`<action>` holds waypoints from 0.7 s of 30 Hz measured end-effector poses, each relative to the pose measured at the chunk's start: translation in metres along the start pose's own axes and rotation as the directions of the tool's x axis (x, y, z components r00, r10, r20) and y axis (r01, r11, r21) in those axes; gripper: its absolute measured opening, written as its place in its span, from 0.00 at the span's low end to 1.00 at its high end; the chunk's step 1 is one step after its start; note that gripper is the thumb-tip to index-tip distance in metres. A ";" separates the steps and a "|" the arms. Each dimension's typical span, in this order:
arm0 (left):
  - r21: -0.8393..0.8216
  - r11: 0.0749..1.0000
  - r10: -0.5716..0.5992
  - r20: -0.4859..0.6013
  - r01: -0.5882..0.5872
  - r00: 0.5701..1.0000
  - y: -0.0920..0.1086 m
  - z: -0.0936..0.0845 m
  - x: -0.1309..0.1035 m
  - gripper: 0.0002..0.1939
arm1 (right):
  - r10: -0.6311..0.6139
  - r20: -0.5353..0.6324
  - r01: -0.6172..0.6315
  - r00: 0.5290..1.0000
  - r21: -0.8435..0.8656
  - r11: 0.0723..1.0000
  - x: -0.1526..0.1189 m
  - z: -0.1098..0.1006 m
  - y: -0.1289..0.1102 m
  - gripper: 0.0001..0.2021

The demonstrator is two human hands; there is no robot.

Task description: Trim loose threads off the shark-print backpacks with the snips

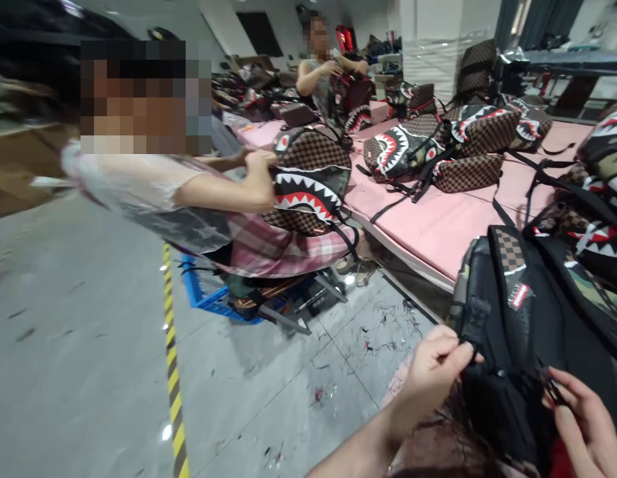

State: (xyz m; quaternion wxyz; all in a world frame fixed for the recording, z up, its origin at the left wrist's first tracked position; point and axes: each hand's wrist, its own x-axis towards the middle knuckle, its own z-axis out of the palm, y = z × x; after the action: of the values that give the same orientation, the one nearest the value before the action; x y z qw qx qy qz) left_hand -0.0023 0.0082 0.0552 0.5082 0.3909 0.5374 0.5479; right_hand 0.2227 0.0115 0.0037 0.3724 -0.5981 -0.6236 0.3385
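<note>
A black backpack [525, 318] with checkered and camouflage shoulder straps and a red label leans on my lap at the lower right, its strap side facing up. My left hand [432, 365] pinches the black fabric at the backpack's left edge between thumb and fingers. Over the lower part of the same backpack, my right hand [584, 418] grips a small dark shiny tool [555, 392], perhaps thread snips; its exact kind is unclear. The tool's tip is close to the black fabric, and I cannot tell whether it touches.
A pink-topped table [428, 226] runs beyond me, bearing several shark-mouth backpacks [405, 146] with loose straps. At left a seated co-worker [198, 192] handles another backpack [311, 182]; a second person [321, 73] works farther back. Thread scraps and yellow-black tape [175, 378] mark the floor.
</note>
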 end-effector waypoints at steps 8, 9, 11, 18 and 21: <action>0.100 0.995 -0.031 0.025 0.028 0.999 0.003 0.005 0.007 0.14 | -0.343 0.109 0.346 0.933 -0.005 0.938 0.027 0.016 -0.035 0.10; 0.089 0.995 -0.046 0.012 0.045 0.999 0.004 0.007 0.006 0.14 | -0.387 0.120 0.389 0.914 0.012 0.921 0.030 0.019 -0.040 0.10; 0.087 0.995 -0.042 -0.026 0.044 0.999 0.004 0.011 0.004 0.14 | -0.443 0.143 0.444 0.885 0.031 0.896 0.034 0.024 -0.051 0.11; 0.188 0.982 -0.012 -0.024 0.016 1.000 -0.003 0.027 0.001 0.18 | -0.459 0.193 0.477 0.867 -0.058 0.877 0.041 0.032 -0.066 0.11; 0.218 0.976 -0.014 0.010 0.012 1.000 -0.008 0.035 -0.002 0.17 | -0.447 0.190 0.459 0.874 -0.018 0.888 0.043 0.031 -0.065 0.10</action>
State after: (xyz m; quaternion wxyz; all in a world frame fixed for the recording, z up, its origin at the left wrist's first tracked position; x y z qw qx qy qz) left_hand 0.0336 0.0121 0.0521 0.4690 0.4438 0.5938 0.4801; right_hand 0.1633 0.0511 0.0474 0.3642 -0.4136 -0.7878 0.2752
